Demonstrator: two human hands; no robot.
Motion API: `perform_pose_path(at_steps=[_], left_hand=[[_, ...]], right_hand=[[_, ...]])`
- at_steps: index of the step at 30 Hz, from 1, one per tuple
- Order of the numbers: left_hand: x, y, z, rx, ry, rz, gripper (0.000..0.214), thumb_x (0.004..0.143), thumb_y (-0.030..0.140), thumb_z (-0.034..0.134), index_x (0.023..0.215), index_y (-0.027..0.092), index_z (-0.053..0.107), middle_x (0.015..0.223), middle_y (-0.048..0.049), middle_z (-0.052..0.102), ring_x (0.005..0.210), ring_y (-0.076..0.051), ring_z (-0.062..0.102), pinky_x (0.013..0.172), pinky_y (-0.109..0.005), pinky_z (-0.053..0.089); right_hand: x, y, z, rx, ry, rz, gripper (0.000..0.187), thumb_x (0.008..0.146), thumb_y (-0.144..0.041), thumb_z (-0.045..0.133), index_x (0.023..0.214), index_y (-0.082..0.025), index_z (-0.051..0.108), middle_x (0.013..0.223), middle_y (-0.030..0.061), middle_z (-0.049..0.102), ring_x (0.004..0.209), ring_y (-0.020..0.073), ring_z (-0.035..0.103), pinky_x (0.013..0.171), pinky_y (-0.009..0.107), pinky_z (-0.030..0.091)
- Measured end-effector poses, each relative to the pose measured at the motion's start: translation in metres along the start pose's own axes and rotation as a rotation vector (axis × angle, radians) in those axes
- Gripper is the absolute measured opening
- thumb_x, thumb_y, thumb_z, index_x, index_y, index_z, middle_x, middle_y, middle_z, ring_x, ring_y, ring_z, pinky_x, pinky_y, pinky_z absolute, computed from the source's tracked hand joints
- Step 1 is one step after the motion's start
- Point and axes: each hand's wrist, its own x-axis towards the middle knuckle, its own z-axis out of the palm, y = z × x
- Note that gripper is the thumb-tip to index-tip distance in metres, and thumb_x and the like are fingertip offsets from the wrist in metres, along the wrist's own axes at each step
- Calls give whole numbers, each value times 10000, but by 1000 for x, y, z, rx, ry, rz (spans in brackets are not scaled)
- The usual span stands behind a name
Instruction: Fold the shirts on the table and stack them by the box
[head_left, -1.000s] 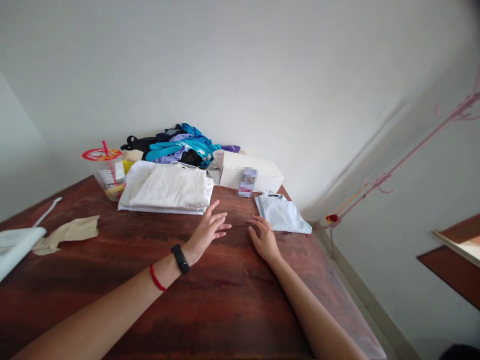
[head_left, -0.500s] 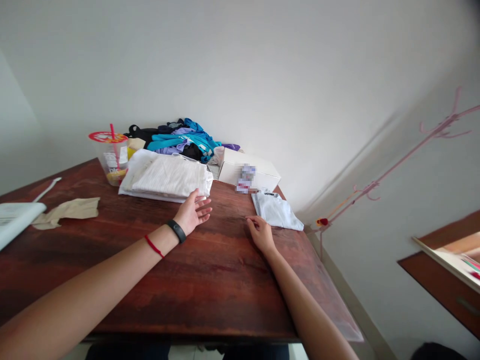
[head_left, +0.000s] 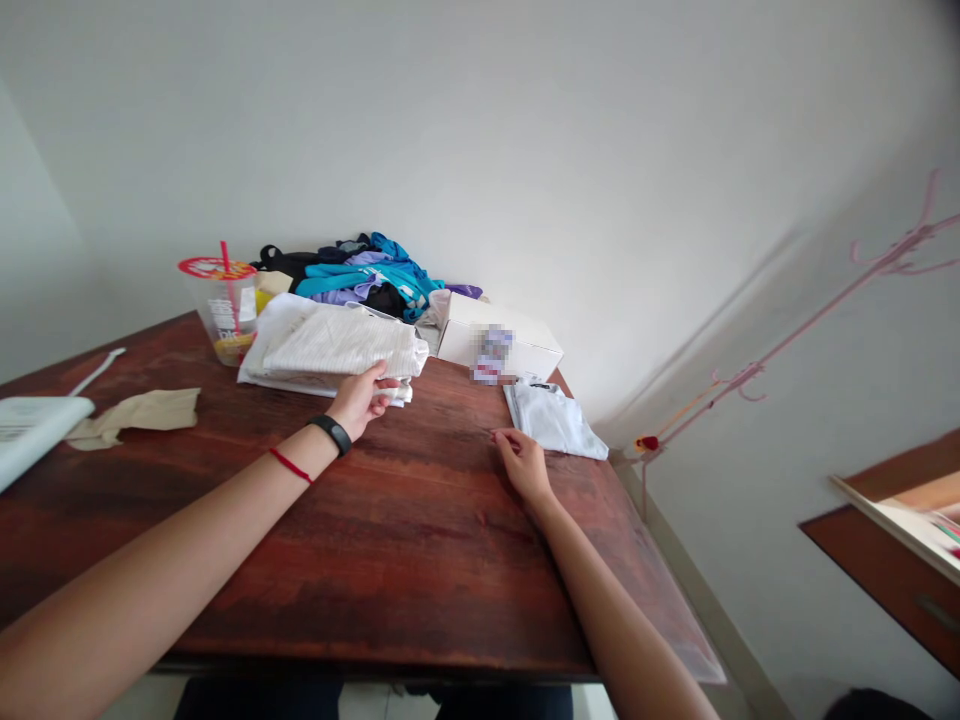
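A person's left hand (head_left: pixel 358 402) is grasping the near edge of a folded, cream striped cloth (head_left: pixel 330 340), thumb above and fingers below. The cloth is lying toward the left rear of a dark reddish wooden bench (head_left: pixel 360 580), lifting slightly at its gripped edge. It is looking light, soft and limp, probably neither slippery nor fragile; pinching all the layers together near the front corner, with support beneath, would likely keep the fold. The right hand (head_left: pixel 523 465) is resting with its fingers curled, just beside a folded pale blue garment (head_left: pixel 555 418); whether they are pinching anything, I cannot tell. Behind, a plain pale wall (head_left: pixel 600 130) is rising, and a pink rack (head_left: pixel 825 305) is leaning across the right side of the view.
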Motion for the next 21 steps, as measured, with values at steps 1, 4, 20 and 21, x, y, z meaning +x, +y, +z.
perform_pose_path(at_steps=[1, 4, 20, 21], left_hand=[[-2, -2, 2, 25, -3, 34, 195, 905, 325, 686, 955, 139, 655, 794, -50, 718, 404, -46, 483, 356, -149, 281], [-12, -12, 9, 204, 5, 203, 295, 887, 416, 700, 975, 134, 701, 960, -98, 745, 575, -109, 623, 421, -175, 390], [-144, -82, 34, 1016, -1325, 225, 740, 972, 612, 503, 1552, 162, 411, 1634, -127, 279, 1519, -341, 236, 1257, -499, 143], [-149, -78, 35, 921, -1437, 159, 736, 975, 617, 494, 1539, 146, 433, 1621, -132, 316, 1510, -337, 264, 1255, -481, 168]], right_hand=[[-1, -3, 1, 79, -20, 34, 364, 902, -524, 599, 936, -196, 754, 949, 102, 769, 937, 276, 716, 859, 393, 554], [-5, -13, 3, 406, -121, 228, 391, 845, -562, 682, 960, -192, 734, 970, 101, 760, 906, 265, 732, 821, 387, 571], [-1, -21, -6, 910, -318, 809, 354, 943, -434, 574, 1086, -148, 724, 948, 81, 789, 1016, 282, 727, 937, 402, 554], [0, -20, -7, 883, -313, 836, 339, 936, -416, 580, 1084, -148, 725, 930, 81, 789, 991, 283, 734, 921, 410, 561]])
